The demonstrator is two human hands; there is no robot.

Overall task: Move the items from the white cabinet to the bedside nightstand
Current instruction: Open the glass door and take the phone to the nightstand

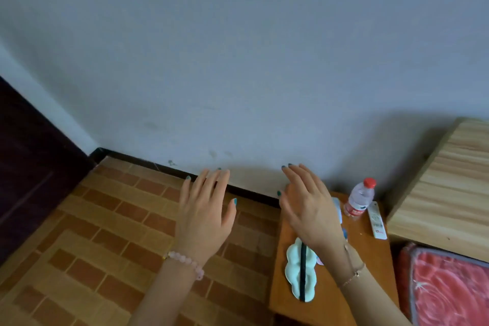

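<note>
Both hands empty. Left hand hangs left of the nightstand, fingers straight, slightly spread. Right hand is over its back-left part, fingers straight & close together. On the nightstand: mint eye mask w/ black strap at front; water bottle & white remote at back. Bottle's red label & remote's red logo unreadable.

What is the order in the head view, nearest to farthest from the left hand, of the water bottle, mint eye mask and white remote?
1. Mint eye mask, front of the nightstand.
2. Water bottle, at the back.
3. White remote, right of the bottle.
</note>
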